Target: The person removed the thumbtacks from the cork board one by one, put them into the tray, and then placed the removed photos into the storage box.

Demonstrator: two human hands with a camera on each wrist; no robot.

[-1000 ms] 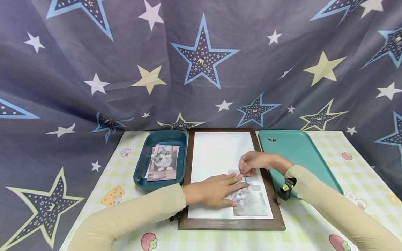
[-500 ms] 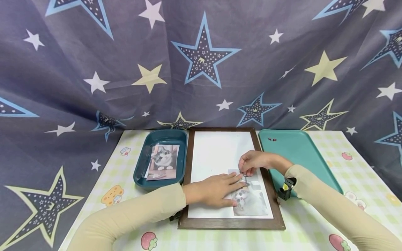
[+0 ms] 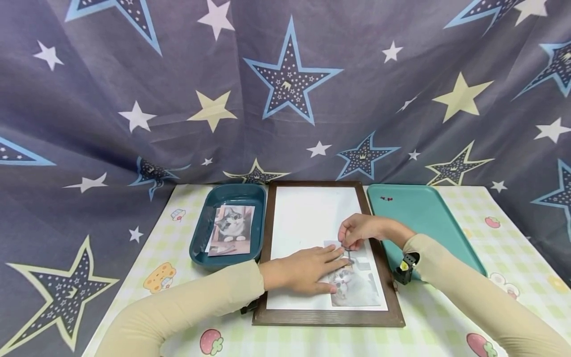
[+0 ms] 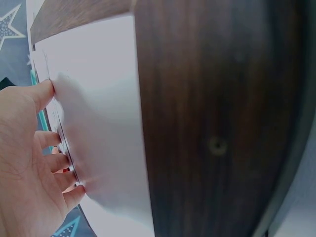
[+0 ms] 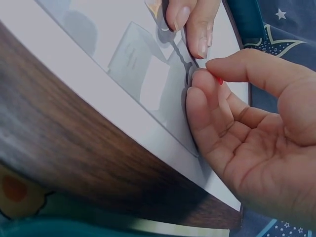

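A cat photo (image 3: 360, 290) lies on the lower right part of a white board (image 3: 308, 213) with a brown wooden frame (image 3: 330, 318). My left hand (image 3: 300, 272) rests flat over the photo's left side, fingers spread and pointing right. At the photo's upper edge, my right hand (image 3: 360, 231) pinches a small push pin between thumb and index finger. A bit of the red push pin (image 5: 220, 80) shows between those fingers in the right wrist view; its point is hidden. Left fingertips (image 5: 201, 47) sit right beside the pinching fingers there.
Left of the board stands a dark teal deep tray (image 3: 196, 248) holding a stack of cat photos (image 3: 233, 231). To the right lies a flat green tray (image 3: 428, 223) with several red push pins (image 3: 386, 199) near its far edge. A starry curtain (image 3: 285, 148) hangs behind the table.
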